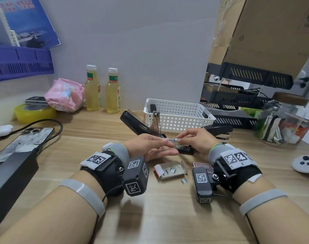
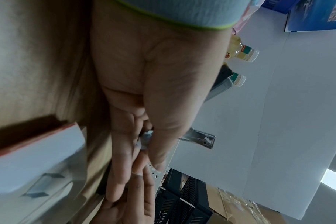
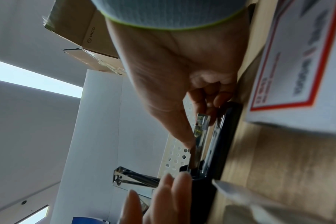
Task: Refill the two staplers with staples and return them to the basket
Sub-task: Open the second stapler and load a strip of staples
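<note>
A black stapler (image 1: 132, 120) stands wide open at mid-table, its lid swung back left and its base (image 1: 184, 149) under my hands. My right hand (image 1: 178, 140) pinches the front end of its shiny magazine rail (image 3: 200, 128), lifted off the black base (image 3: 226, 136). My left hand (image 1: 165, 140) pinches a short silver staple strip (image 2: 144, 141) at that rail. A second black stapler (image 1: 218, 130) lies behind my right hand. The white perforated basket (image 1: 178, 113) stands just beyond, with a black object inside at its left end.
An open staple box (image 1: 169, 170), a loose strip (image 1: 184, 180) and a red-white box (image 1: 202, 165) lie in front of my wrists. Two bottles (image 1: 93, 88), a phone (image 1: 21, 141), a glass jar (image 1: 282, 120) and a white controller (image 1: 305, 164) ring the area.
</note>
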